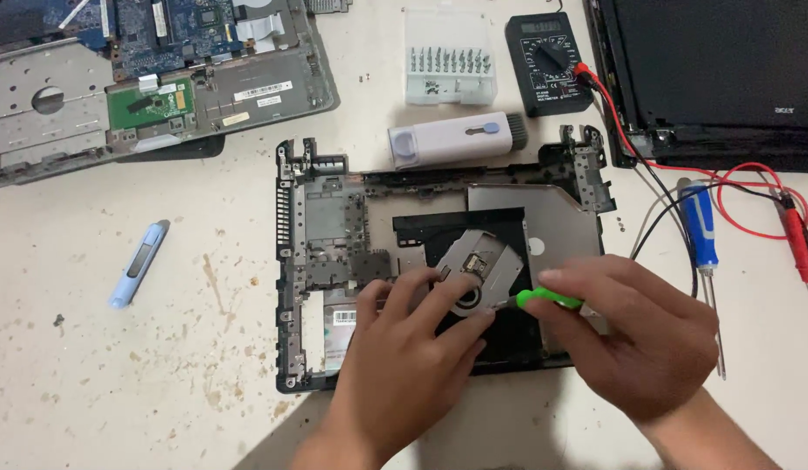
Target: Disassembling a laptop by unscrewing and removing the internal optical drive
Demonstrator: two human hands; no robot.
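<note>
Gripping a green screwdriver (550, 300), the right hand (634, 335) aims its tip leftward at the drive (508, 261) in the laptop base (325, 235); the left hand (412, 348) (fingers spread, holding nothing) presses flat beside the tip, just nearer the hub.

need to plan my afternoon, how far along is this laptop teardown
Done: the bottom shell is stripped, and the board lies apart. In hand: the right hand works a green screwdriver at the optical drive while the left hand steadies it. Left: the drive sits unremoved.
</note>
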